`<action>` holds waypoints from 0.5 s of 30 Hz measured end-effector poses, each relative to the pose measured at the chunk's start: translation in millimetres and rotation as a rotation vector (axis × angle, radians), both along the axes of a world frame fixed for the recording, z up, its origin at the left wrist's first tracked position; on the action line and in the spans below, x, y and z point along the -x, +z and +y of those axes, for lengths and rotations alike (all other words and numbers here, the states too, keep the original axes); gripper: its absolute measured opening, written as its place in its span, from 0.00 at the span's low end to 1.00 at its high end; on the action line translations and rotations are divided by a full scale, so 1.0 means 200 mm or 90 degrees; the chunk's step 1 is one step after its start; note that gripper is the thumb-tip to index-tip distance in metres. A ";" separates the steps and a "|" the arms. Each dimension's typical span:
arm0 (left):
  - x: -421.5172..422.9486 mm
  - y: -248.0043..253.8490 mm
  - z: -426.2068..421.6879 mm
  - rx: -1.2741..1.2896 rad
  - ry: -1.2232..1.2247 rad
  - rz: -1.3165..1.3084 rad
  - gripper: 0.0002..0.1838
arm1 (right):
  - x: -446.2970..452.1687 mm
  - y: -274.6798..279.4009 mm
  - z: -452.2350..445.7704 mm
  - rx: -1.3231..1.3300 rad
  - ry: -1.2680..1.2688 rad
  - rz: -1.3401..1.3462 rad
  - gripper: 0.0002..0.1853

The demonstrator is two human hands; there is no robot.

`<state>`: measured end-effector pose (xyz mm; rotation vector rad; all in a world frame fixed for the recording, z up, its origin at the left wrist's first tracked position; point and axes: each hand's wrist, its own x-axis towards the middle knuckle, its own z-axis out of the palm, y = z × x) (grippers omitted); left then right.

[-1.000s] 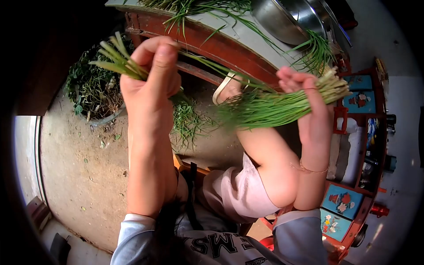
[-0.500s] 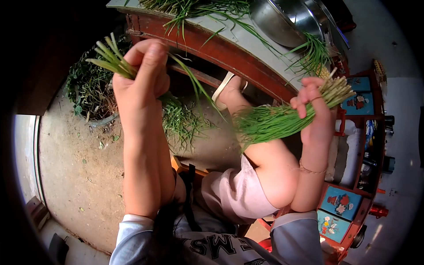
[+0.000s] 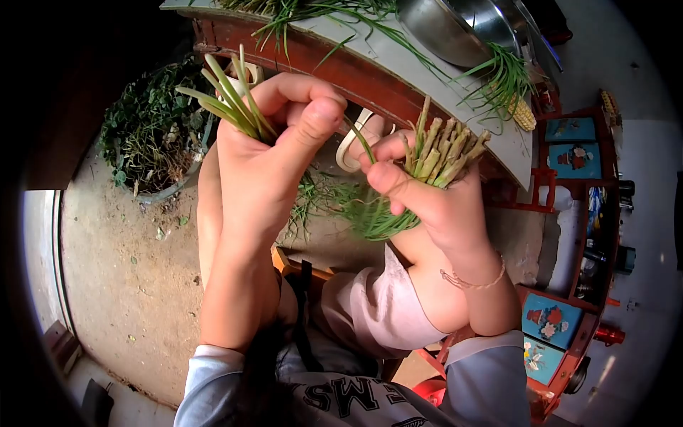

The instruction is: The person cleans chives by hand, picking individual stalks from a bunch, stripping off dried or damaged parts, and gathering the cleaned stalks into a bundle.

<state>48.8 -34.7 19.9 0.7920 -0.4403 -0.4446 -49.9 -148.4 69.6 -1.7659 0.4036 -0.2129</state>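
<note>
- Green leaves and pale-brown cut ends make up the thick bundle [image 3: 445,153] in your right hand [image 3: 452,210]; its ends point up past your thumb, while the leaves hang below your fingers, over the gap between your legs.
- Your right hand is closed around that bundle, and its thumb and forefinger also meet at a single thin stem [image 3: 361,140] that slants up towards your other hand.
- Your left hand [image 3: 263,160] is curled around a few pale stalks [image 3: 231,99], which fan out above the fist; its thumb and forefinger come together near the top of the thin stem. Whether they grip it, you cannot tell from here.
- Your two hands are close together but apart, in front of the red-sided table [image 3: 498,142] with its light top.
- On that table, more long greens [image 3: 370,25] trail along the far side, a steel bowl [image 3: 445,35] sits beside them, and a leafy clump [image 3: 505,78] lies just beside a yellow corn cob [image 3: 523,114].
- On the floor to your left is a round tub [image 3: 171,191] full of plant matter; loose green scraps [image 3: 302,206] are scattered beyond your lap.
- A thin bracelet [image 3: 473,285] circles your right wrist, and a red cabinet with blue painted panels [image 3: 569,160] stands off to your right.
</note>
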 end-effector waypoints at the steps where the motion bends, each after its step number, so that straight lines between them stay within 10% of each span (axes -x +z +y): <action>1: 0.00 0.00 0.00 -0.009 0.011 -0.007 0.08 | 0.00 0.00 0.00 -0.018 -0.010 0.006 0.06; 15: 0.04 0.02 -0.05 -0.158 -0.028 -0.109 0.05 | -0.01 0.01 0.00 -0.078 -0.057 0.001 0.05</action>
